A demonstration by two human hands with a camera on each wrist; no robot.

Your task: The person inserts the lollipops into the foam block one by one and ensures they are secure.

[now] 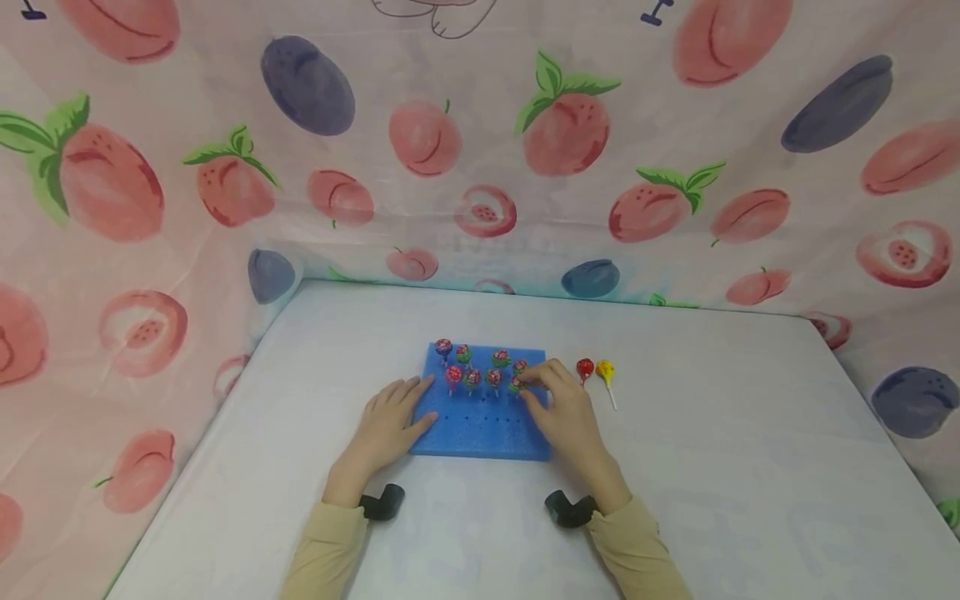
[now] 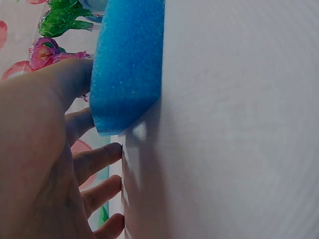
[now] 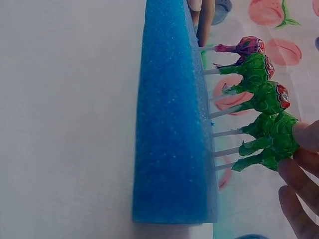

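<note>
A blue foam block (image 1: 480, 442) with rows of small holes lies on the white table, several wrapped lollipops standing in its far half. My right hand (image 1: 572, 419) pinches the wrapped head of a green lollipop (image 3: 281, 142) between thumb and fingertips, at the block's right side. In the right wrist view its white stick reaches the foam face. My left hand (image 1: 386, 425) rests along the block's left edge, fingers spread, thumb and index finger touching the foam. Close to that hand, the left wrist view has a pink lollipop (image 2: 44, 54).
To the right of the block, a red lollipop (image 1: 585, 367) and a yellow lollipop (image 1: 606, 371) lie on the table (image 1: 720, 433). A fruit-printed cloth (image 1: 480, 142) rises behind the table and at its sides. Each wrist wears a black device, such as the left one (image 1: 386, 502).
</note>
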